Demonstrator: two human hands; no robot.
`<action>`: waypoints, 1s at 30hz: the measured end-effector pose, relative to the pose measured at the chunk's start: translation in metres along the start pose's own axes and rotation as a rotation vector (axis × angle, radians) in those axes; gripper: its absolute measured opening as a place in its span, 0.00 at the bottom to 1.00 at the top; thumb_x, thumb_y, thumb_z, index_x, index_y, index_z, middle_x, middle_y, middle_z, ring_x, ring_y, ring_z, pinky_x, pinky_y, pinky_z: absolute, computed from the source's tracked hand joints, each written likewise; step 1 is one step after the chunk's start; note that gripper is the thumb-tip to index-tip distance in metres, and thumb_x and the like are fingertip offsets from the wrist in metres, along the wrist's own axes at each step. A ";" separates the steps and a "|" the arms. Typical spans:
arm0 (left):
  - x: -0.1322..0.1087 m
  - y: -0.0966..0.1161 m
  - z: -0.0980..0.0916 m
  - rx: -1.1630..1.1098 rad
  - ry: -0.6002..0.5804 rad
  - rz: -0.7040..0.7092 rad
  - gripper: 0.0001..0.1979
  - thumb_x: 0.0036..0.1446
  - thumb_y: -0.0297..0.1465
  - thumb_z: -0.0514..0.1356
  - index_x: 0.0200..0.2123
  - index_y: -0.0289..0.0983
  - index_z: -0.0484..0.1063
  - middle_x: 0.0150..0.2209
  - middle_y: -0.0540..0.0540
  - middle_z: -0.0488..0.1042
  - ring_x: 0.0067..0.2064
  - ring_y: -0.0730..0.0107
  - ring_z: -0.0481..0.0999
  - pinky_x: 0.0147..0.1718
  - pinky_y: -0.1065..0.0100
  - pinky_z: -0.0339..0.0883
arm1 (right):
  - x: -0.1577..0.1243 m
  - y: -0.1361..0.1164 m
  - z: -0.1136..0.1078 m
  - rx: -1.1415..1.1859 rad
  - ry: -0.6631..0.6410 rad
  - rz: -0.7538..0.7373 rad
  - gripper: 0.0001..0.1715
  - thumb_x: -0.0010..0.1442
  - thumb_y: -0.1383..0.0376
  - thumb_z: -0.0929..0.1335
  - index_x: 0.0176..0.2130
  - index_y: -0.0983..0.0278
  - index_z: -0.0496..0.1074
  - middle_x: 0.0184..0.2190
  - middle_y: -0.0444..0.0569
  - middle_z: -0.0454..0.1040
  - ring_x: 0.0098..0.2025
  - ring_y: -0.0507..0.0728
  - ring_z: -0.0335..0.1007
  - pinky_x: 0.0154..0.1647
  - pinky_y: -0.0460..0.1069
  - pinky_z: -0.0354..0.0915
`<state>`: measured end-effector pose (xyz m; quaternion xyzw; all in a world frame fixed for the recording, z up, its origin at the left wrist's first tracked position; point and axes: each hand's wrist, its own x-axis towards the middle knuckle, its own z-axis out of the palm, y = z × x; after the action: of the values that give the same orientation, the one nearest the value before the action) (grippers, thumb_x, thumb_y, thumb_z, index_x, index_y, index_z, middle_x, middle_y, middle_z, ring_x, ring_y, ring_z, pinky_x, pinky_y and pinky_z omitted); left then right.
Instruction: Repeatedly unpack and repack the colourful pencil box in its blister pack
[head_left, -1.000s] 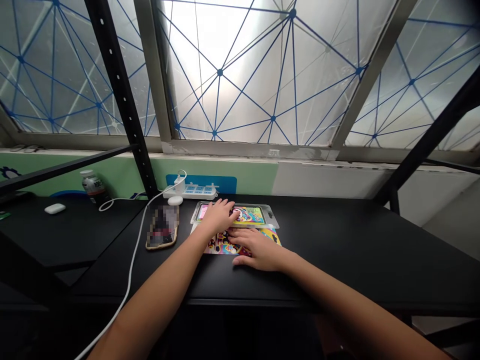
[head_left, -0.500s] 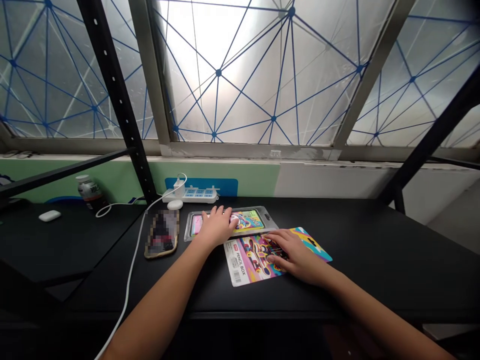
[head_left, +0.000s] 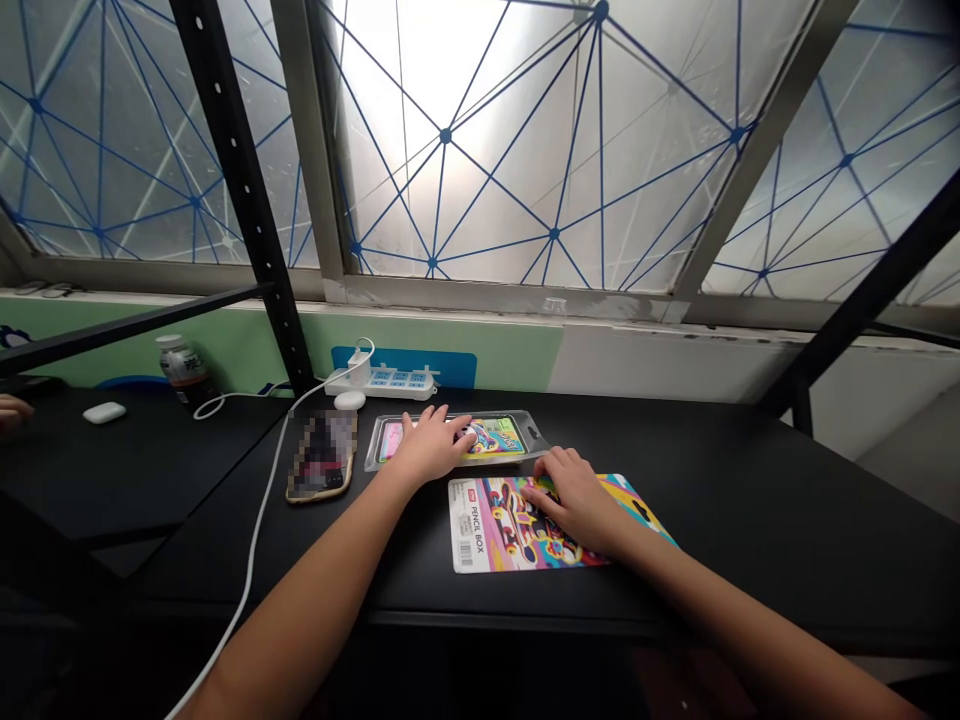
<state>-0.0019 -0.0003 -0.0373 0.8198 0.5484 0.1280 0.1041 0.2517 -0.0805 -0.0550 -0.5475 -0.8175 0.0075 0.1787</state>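
A colourful pencil box [head_left: 495, 436] lies in a clear plastic tray [head_left: 534, 437] on the black desk. My left hand [head_left: 433, 446] rests on it with fingers spread, covering its middle. Closer to me, a bright printed card [head_left: 517, 525] marked "PENCIL BOX" lies flat. Over the card's upper edge sits my right hand [head_left: 576, 500], thumb apart from the fingers and fingertips near the tray's right end. Whether those fingertips touch the tray I cannot tell.
Left of the tray are a phone [head_left: 324, 455], a white earbud case [head_left: 349, 400] and a power strip [head_left: 390, 382] with a white cable [head_left: 259, 520]. A bottle [head_left: 182, 368], another white case [head_left: 105, 412] and another person's hand [head_left: 13, 412] are further left.
The card has turned straighter and now lies slightly apart from the tray. My right hand has shifted a little up. Another person's hand has come into view at the left edge.
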 end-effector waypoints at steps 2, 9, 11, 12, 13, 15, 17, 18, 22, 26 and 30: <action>0.000 -0.001 -0.001 -0.004 -0.006 0.002 0.28 0.66 0.51 0.46 0.64 0.51 0.64 0.70 0.38 0.56 0.70 0.38 0.50 0.60 0.27 0.37 | -0.003 -0.002 0.002 0.020 0.026 0.017 0.19 0.66 0.48 0.63 0.37 0.60 0.67 0.38 0.54 0.72 0.40 0.63 0.67 0.42 0.58 0.64; -0.003 -0.003 -0.008 -0.024 -0.038 0.026 0.27 0.66 0.50 0.46 0.63 0.51 0.66 0.69 0.39 0.57 0.70 0.41 0.51 0.61 0.30 0.37 | 0.000 -0.015 -0.022 0.139 0.022 0.108 0.22 0.63 0.45 0.64 0.42 0.60 0.66 0.33 0.50 0.76 0.33 0.61 0.71 0.34 0.52 0.61; -0.004 -0.003 -0.011 -0.035 -0.048 0.036 0.27 0.67 0.51 0.46 0.62 0.51 0.67 0.69 0.39 0.58 0.70 0.42 0.51 0.61 0.30 0.37 | 0.017 0.002 -0.034 0.181 -0.066 0.161 0.24 0.61 0.42 0.64 0.39 0.60 0.69 0.30 0.47 0.76 0.32 0.60 0.70 0.32 0.51 0.59; -0.004 -0.003 -0.011 -0.041 -0.051 0.040 0.27 0.66 0.51 0.45 0.62 0.51 0.67 0.69 0.39 0.58 0.70 0.43 0.51 0.61 0.30 0.36 | 0.027 0.014 -0.039 0.221 -0.134 0.203 0.25 0.60 0.41 0.65 0.36 0.59 0.71 0.30 0.47 0.76 0.32 0.59 0.70 0.31 0.50 0.58; -0.005 -0.003 -0.012 -0.047 -0.053 0.044 0.27 0.66 0.52 0.45 0.62 0.51 0.68 0.69 0.38 0.58 0.70 0.43 0.51 0.61 0.29 0.34 | 0.037 0.030 -0.042 0.238 -0.178 0.224 0.27 0.58 0.40 0.65 0.32 0.60 0.72 0.29 0.46 0.75 0.32 0.58 0.69 0.31 0.49 0.58; -0.005 -0.003 -0.013 -0.061 -0.053 0.056 0.29 0.66 0.53 0.44 0.61 0.50 0.68 0.68 0.38 0.59 0.70 0.43 0.51 0.61 0.29 0.33 | 0.054 0.064 -0.046 0.260 -0.235 0.268 0.31 0.54 0.37 0.66 0.26 0.62 0.72 0.25 0.46 0.73 0.28 0.57 0.67 0.29 0.49 0.58; -0.005 -0.003 -0.013 -0.078 -0.053 0.076 0.29 0.67 0.53 0.43 0.60 0.49 0.69 0.68 0.38 0.60 0.70 0.44 0.51 0.61 0.29 0.34 | 0.065 0.095 -0.045 0.286 -0.282 0.306 0.34 0.51 0.35 0.67 0.24 0.62 0.72 0.21 0.45 0.71 0.25 0.55 0.64 0.26 0.49 0.56; -0.004 -0.003 -0.013 -0.088 -0.055 0.092 0.29 0.67 0.53 0.43 0.60 0.49 0.70 0.67 0.39 0.61 0.70 0.45 0.52 0.62 0.30 0.35 | 0.067 0.107 -0.044 0.296 -0.301 0.320 0.34 0.50 0.34 0.67 0.24 0.63 0.72 0.20 0.44 0.70 0.24 0.54 0.63 0.25 0.48 0.55; -0.004 -0.002 -0.011 -0.118 -0.055 0.158 0.26 0.66 0.52 0.47 0.56 0.50 0.73 0.64 0.44 0.68 0.69 0.50 0.56 0.65 0.36 0.37 | 0.065 0.133 -0.040 0.324 -0.345 0.338 0.36 0.47 0.33 0.68 0.25 0.63 0.74 0.20 0.44 0.70 0.22 0.53 0.61 0.23 0.48 0.55; -0.004 -0.002 -0.009 -0.118 -0.039 0.191 0.26 0.64 0.52 0.52 0.57 0.46 0.73 0.64 0.41 0.67 0.68 0.48 0.58 0.64 0.36 0.38 | 0.060 0.128 -0.036 0.342 -0.281 0.308 0.33 0.52 0.36 0.67 0.34 0.63 0.76 0.30 0.49 0.77 0.31 0.57 0.70 0.31 0.49 0.63; -0.005 -0.003 -0.009 -0.103 -0.028 0.208 0.24 0.64 0.50 0.53 0.56 0.45 0.72 0.63 0.41 0.68 0.67 0.50 0.61 0.64 0.34 0.40 | 0.061 0.105 -0.026 0.353 -0.182 0.235 0.30 0.58 0.41 0.65 0.43 0.61 0.75 0.42 0.52 0.79 0.43 0.61 0.72 0.44 0.52 0.65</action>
<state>-0.0089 -0.0033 -0.0300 0.8675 0.4515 0.1548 0.1400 0.3325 0.0119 -0.0352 -0.5964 -0.7467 0.2206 0.1952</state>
